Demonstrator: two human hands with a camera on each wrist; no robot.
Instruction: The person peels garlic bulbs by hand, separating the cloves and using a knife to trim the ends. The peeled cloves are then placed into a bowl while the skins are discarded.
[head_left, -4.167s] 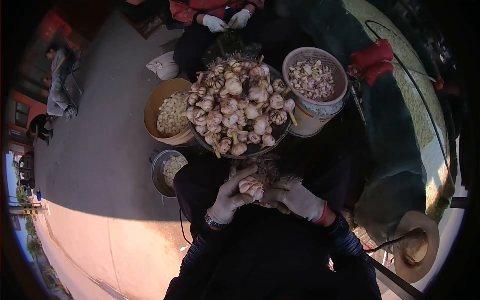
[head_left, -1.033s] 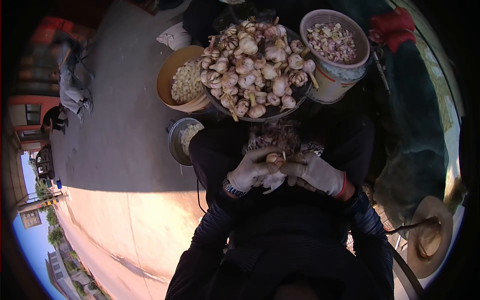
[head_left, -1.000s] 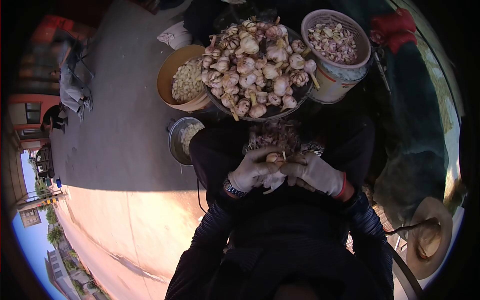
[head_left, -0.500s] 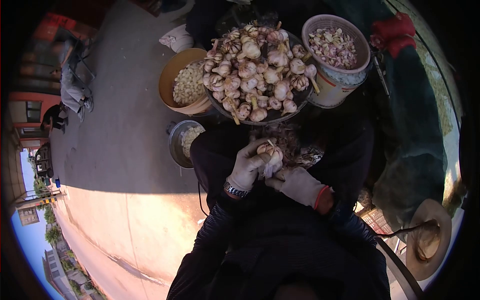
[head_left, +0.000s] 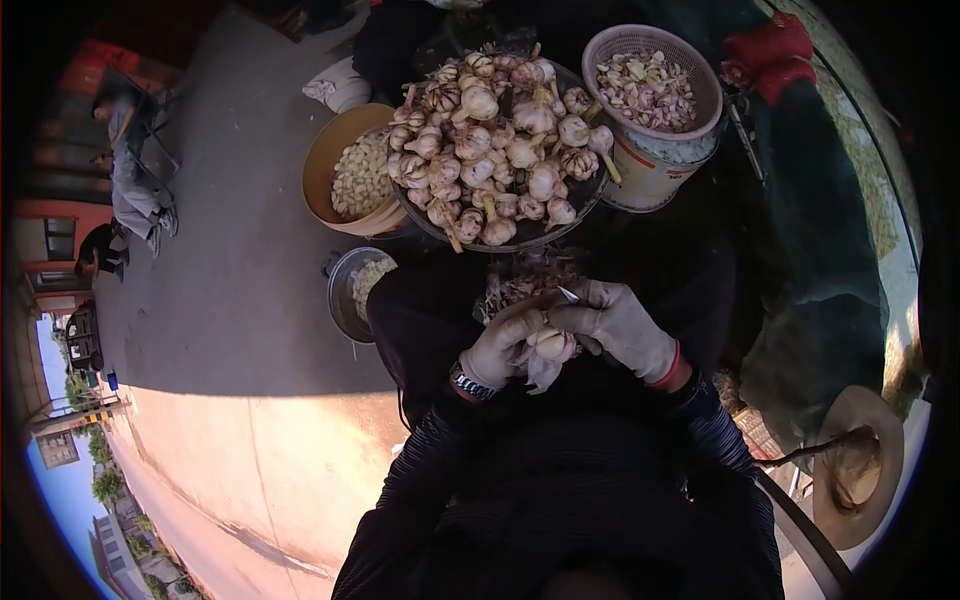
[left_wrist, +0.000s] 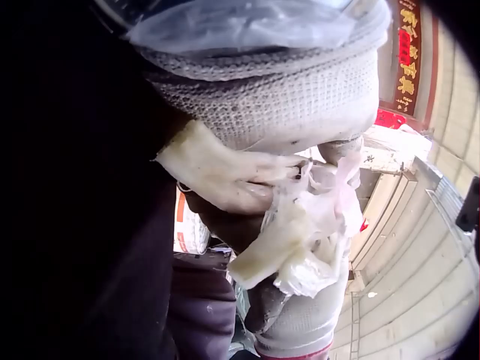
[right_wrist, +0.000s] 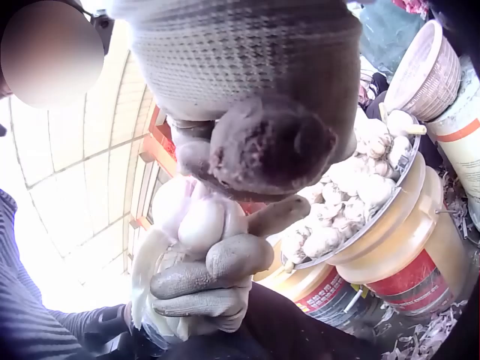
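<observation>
Gloved left hand [head_left: 495, 350] grips a partly peeled garlic bulb [head_left: 552, 345] in the head view, with loose skin hanging below it. Against the bulb's upper right side is the gloved right hand [head_left: 632, 332], fingers curled round a small knife whose blade [head_left: 570, 296] sticks out by the thumb. In the right wrist view, the left hand's fingers [right_wrist: 210, 277] wrap the bulb [right_wrist: 199, 217] from below, showing smooth pale cloves; the right hand [right_wrist: 247, 60] is just above, its knife not discernible. Pale skin strips [left_wrist: 262, 247] dangle under the left hand [left_wrist: 277, 97] in the left wrist view.
A wide tray heaped with garlic bulbs [head_left: 490, 150] lies ahead. Left of it are a tan bucket [head_left: 322, 170] and metal bowl [head_left: 345, 310] of peeled cloves. A pink basket [head_left: 710, 90] of cloves tops a white bucket [head_left: 650, 172] at right. A straw hat [head_left: 885, 430] hangs lower right.
Since half a second ago, the right hand has risen to the bulb's upper side and the blade has come into sight. The left hand has moved slightly down with the bulb, which now shows bare cloves.
</observation>
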